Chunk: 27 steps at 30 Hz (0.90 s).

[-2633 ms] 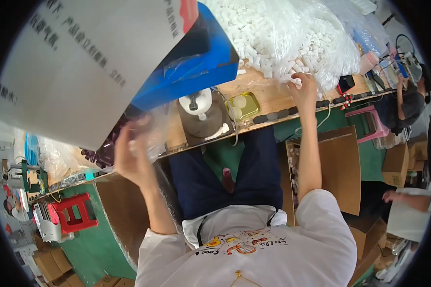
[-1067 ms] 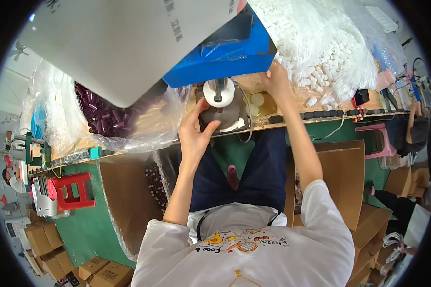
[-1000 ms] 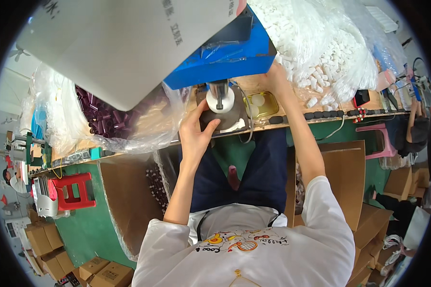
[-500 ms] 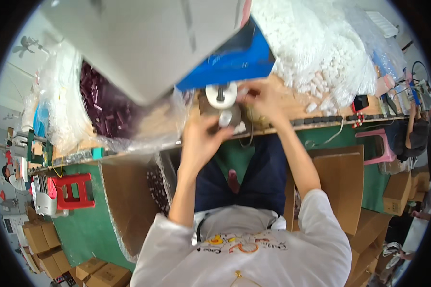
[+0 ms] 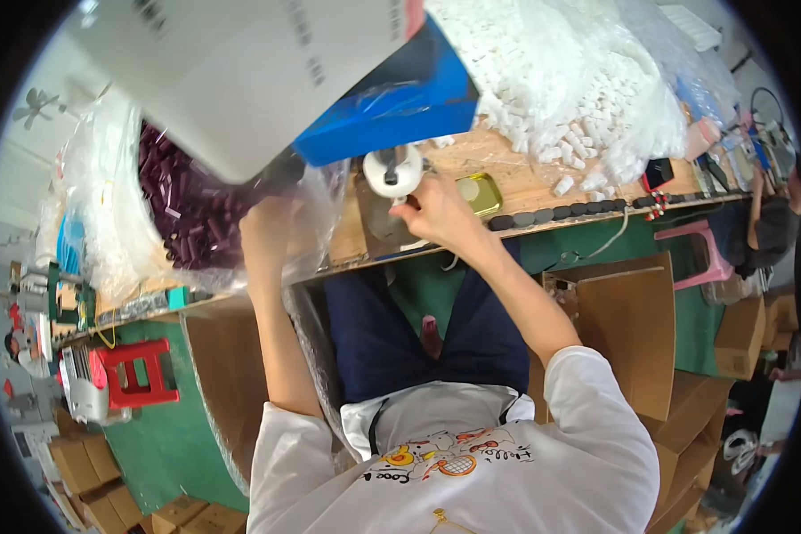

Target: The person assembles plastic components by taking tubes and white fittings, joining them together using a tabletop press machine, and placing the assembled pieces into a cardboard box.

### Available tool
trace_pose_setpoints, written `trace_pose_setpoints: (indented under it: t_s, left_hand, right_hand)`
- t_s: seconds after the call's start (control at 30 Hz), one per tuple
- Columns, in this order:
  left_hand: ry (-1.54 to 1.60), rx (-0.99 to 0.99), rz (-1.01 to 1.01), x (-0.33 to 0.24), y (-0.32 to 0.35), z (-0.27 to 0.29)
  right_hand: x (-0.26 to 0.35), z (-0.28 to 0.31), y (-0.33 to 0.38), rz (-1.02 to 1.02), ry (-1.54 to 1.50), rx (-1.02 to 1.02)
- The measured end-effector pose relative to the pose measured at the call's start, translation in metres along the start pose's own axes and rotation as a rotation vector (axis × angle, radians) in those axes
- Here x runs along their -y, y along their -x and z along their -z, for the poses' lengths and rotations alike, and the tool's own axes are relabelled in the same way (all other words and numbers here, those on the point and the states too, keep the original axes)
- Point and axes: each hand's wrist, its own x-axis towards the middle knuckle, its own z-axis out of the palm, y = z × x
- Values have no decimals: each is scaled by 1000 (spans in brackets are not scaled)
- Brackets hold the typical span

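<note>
Left hand (image 5: 271, 233) reaches into clear bag of dark purple tubes (image 5: 182, 209) on table (image 5: 525, 182), grip not discernible; right hand (image 5: 436, 212) pinched closed on a small piece beneath white round press head (image 5: 392, 171), yellow tin (image 5: 479, 192) just beside.

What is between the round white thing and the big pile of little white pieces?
In the head view, a shallow yellow tin lies on the wooden bench between the round white knob and the pile of white pieces.

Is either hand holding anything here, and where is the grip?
Right hand pinches the white round fixture at its lower edge; left hand reaches into the clear bag, contents unclear.
</note>
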Motion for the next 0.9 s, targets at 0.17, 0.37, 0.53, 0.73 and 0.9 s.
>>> trace_pose_setpoints:
  t_s: [0.17, 0.37, 0.53, 0.73, 0.9]
  left_hand:
    - [-279, 82, -39, -26, -3, -26]
    - [365, -188, 142, -2, 23, 8]
    - [808, -204, -3, -102, 68, 24]
    - [755, 37, -64, -143, 68, -13]
    - [774, -8, -80, -135, 63, -29]
  right_hand:
    - [-13, -3, 15, 99, 208, -138]
    - [-68, 113, 48, -579, 214, -672]
    - [-154, 181, 82, -731, 502, -417]
    - [-158, 178, 57, -608, 305, -475]
    - [-111, 135, 41, -160, 129, -688]
